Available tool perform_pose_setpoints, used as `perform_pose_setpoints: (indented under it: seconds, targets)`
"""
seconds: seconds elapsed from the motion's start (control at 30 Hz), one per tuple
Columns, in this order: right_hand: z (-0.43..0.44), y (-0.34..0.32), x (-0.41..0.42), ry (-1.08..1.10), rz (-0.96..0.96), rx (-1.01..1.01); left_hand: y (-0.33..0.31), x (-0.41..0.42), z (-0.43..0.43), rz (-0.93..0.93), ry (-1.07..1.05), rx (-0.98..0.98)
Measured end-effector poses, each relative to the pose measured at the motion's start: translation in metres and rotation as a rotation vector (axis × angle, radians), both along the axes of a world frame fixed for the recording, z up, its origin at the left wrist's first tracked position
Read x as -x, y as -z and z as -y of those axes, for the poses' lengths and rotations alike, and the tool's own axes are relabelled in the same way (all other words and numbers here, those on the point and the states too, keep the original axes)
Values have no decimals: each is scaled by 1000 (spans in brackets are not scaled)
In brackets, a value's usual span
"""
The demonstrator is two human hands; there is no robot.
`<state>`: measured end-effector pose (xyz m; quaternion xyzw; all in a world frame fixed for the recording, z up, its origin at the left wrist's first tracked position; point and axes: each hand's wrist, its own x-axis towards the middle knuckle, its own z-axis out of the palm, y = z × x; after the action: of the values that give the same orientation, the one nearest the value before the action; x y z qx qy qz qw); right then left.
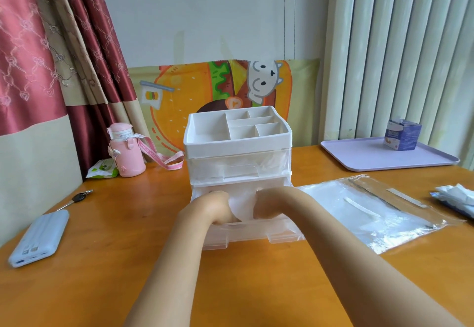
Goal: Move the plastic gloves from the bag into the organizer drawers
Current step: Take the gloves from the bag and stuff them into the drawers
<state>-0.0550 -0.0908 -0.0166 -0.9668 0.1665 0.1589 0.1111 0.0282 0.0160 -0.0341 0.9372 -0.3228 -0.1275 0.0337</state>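
Observation:
A white organizer (237,144) with clear drawers stands mid-table. Its lower drawer (256,234) is pulled out toward me. The upper drawer (238,167) is closed and holds crumpled clear plastic. Both my hands reach down into the open drawer, my left hand (218,206) on the left and my right hand (269,203) on the right. A wad of thin white plastic gloves (242,206) bulges up between them. My fingers are hidden inside the drawer. The clear zip bag (372,214) lies flat to the organizer's right.
A lilac tray (359,157) with a small blue carton (402,134) sits back right. A white crumpled pile (454,196) lies at the right edge. On the left are a pink bottle (125,152), a wipes pack (102,170), a key (77,198) and a power bank (38,239).

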Motion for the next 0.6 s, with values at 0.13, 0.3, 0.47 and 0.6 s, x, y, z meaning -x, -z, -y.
perform_pose_setpoints:
  seconds: [0.13, 0.3, 0.47, 0.6]
  targets:
    - [-3, -5, 0, -33, -3, -60, -5, 3, -5, -62, 35, 79]
    - [6, -7, -2, -6, 22, 70, -17, 16, -12, -93, -15, 196]
    - [10, -38, 25, -40, 184, 35, -40, 30, -20, -53, -73, 258]
    - [35, -61, 73, 15, 482, 6, -49, 49, -11, 70, -7, 642]
